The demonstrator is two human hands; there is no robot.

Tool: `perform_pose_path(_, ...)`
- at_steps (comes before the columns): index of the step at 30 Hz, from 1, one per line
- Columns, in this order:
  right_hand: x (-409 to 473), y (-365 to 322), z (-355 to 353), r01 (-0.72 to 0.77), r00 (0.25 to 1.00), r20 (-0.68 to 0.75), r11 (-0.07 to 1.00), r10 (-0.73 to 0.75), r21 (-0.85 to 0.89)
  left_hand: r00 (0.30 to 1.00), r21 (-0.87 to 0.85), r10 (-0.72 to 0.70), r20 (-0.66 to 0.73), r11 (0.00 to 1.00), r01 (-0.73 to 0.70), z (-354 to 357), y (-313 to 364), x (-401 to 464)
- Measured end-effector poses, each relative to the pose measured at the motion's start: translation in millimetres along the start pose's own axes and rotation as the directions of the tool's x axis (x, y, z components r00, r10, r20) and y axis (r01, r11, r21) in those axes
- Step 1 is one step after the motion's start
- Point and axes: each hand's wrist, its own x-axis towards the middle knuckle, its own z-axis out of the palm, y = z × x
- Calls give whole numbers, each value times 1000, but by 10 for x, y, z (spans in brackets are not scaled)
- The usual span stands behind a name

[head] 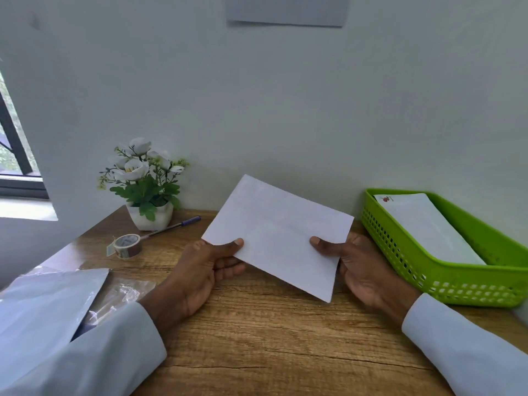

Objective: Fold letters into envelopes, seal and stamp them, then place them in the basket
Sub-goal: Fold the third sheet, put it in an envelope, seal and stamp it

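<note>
Holding a white envelope above the wooden desk, I pinch its left edge with my left hand, thumb on top and fingers curled beneath, while my right hand pinches its right edge the same way. Just right of my right hand sits the green basket with an envelope already lying inside. Beyond my left hand lie a tape roll, a pen and a potted flower.

Matt paper envelope, wood-grain table.
</note>
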Motion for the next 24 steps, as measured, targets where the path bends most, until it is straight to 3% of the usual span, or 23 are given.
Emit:
perform_pose_path(8, 43, -98, -181, -71, 989, 107, 963, 102, -260, 1000, 230, -11, 21, 973, 6, -108, 84, 8)
perform_pose_path(15, 40, -145, -191, -15, 988, 147, 964, 56, -267, 999, 185, 10, 32, 983, -16, -106, 57, 16)
perform_pose_path(24, 63, -213, -240, 47, 994, 106, 979, -26, -200, 995, 274, -16, 102, 962, -12, -201, 79, 87)
